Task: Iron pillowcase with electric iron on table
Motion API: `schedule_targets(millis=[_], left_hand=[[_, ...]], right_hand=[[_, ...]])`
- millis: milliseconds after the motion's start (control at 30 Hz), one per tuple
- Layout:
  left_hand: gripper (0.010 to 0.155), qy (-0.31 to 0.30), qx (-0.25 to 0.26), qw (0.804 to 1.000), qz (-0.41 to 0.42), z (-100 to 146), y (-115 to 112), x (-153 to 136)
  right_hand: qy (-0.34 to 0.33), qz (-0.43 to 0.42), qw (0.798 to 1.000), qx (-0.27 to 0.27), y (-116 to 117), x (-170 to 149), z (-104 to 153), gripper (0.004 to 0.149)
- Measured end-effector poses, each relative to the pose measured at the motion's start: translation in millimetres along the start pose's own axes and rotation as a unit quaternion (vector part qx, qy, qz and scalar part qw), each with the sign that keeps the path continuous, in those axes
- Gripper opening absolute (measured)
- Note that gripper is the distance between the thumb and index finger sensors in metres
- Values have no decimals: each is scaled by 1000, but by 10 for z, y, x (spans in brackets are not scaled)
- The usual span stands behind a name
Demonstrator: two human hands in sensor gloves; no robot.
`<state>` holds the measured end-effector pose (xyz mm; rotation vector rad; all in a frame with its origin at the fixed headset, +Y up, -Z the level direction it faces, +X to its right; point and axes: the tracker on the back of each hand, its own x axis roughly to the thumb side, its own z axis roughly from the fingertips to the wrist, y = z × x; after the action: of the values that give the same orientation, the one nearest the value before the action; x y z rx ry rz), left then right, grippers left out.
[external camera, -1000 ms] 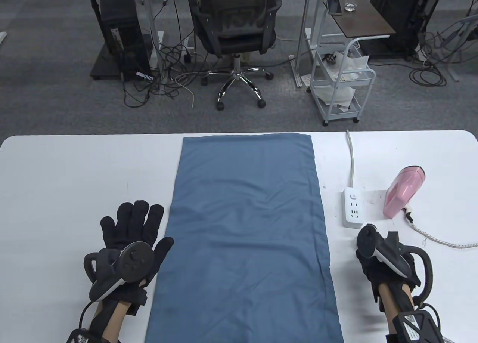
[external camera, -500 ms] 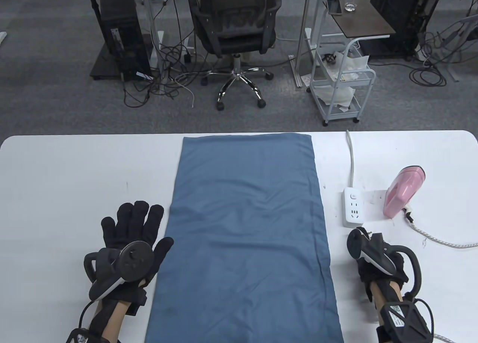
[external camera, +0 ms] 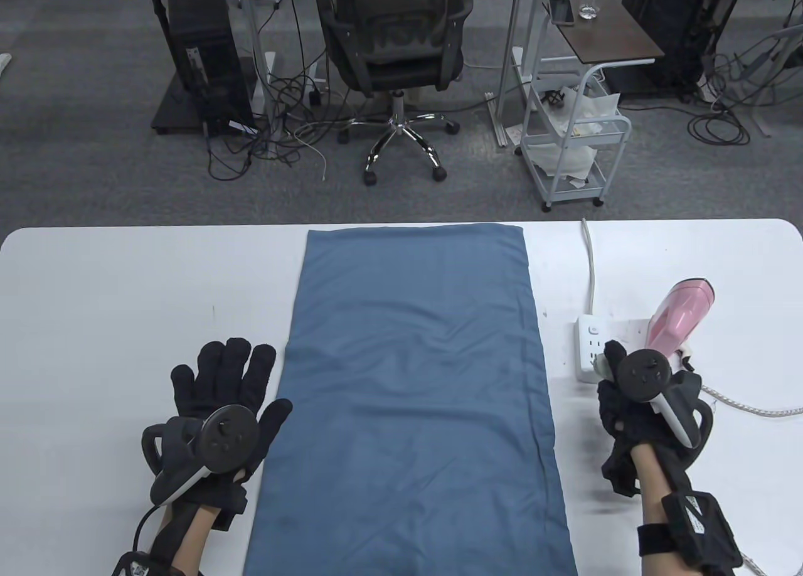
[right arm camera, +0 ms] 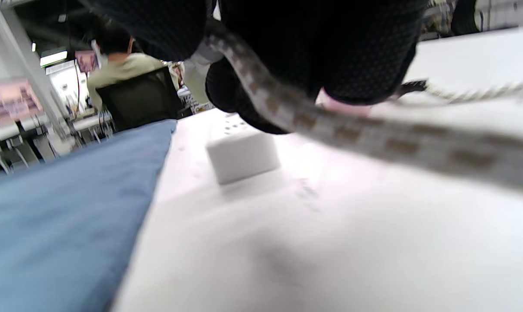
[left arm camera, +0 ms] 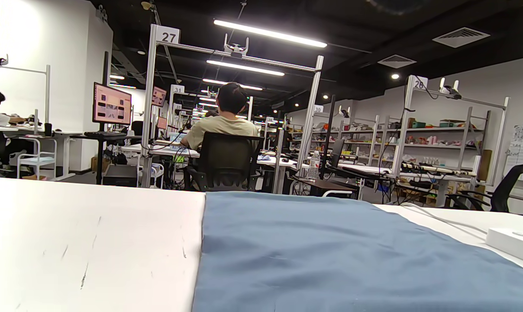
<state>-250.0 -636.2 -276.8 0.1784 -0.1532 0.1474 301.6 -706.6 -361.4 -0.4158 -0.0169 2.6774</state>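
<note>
Blue rectangular fabric pillowcase spread flat along the middle of the white bench, a few soft creases across its centre. Left hand lying flat just left of the cloth, fingers spread open, gripping nothing. Right hand raised at the near end of the white power strip, holding the iron's braided cord, seen running under the palm in the right wrist view; plug itself hidden. Pink electric iron upright just right of the strip, untouched. Likely step: plugging in. Best done by lining the plug squarely over the socket, pressing straight down, keeping cord slack clear of the iron so no tug tips it.
</note>
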Motion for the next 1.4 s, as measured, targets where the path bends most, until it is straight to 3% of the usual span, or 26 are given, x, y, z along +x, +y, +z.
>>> schedule_targets(millis=[133,500,667,1200,1400], left_hand=[[76,1,-2,1000,-2,-2,3,1],[76,3,-6,1000,-3,-7,1,-3],[76,3,-6,1000,-3,-8,0,-4],[76,1,-10,1000,-6,-12,-16,10],[76,2,-13,1000,-7,-14,-27,13]], right_hand=[[30,-54,998,-21,38,-32,-138,58],[61,-63,996,-30,169,-116,-241,56],[63,-49,996,-32,213,-94,-251,57],[33,109,993,-14,327,137,-271,59],[42,88,995,-13,375,117,-272,59]])
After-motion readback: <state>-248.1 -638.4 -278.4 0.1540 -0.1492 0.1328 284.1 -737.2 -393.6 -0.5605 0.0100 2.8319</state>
